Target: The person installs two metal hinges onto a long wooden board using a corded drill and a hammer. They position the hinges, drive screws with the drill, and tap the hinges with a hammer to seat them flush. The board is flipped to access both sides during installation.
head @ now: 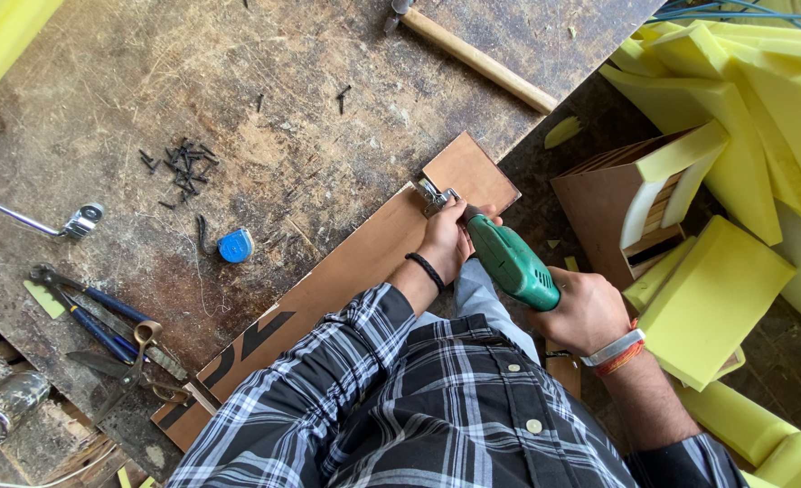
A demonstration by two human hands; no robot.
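Observation:
My right hand (583, 312) grips a green power drill (509, 260) whose tip points at a metal hinge (433, 195). The hinge joins a long brown board (328, 285) to a smaller brown panel (473, 172) at the workbench edge. My left hand (450, 239), with a black band on its wrist, rests on the board right beside the hinge and steadies the drill's front. Both arms wear a plaid shirt.
On the scarred workbench (283, 81) lie a pile of black screws (183, 165), a blue tape measure (236, 245), a wooden-handled hammer (477, 59), a metal bracket (66, 222), pliers and scissors (116, 339). Yellow foam blocks (735, 126) and a wooden box (617, 203) stand at right.

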